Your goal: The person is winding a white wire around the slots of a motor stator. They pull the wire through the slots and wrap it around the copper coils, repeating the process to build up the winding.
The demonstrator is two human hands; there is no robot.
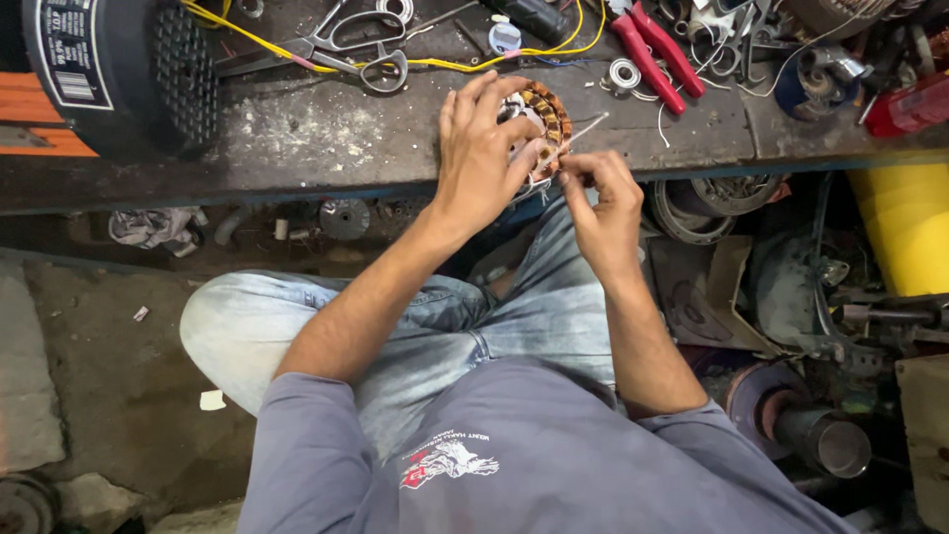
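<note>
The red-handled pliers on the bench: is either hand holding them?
No, the red-handled pliers lie apart on the bench, while the left hand and right hand hold the motor stator.

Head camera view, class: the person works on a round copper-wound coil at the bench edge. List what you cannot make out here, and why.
- Coil: most of it is hidden under the left hand.
- Right hand: what its fingertips pinch is too small to tell; a thin white strip runs up from there.
- Black fan housing: cut off by the top-left edge.
- Yellow container: cut off by the right edge.

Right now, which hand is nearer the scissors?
Left. The left hand lies on the stator, just below the scissors; the right hand is lower, at the bench edge.
</note>
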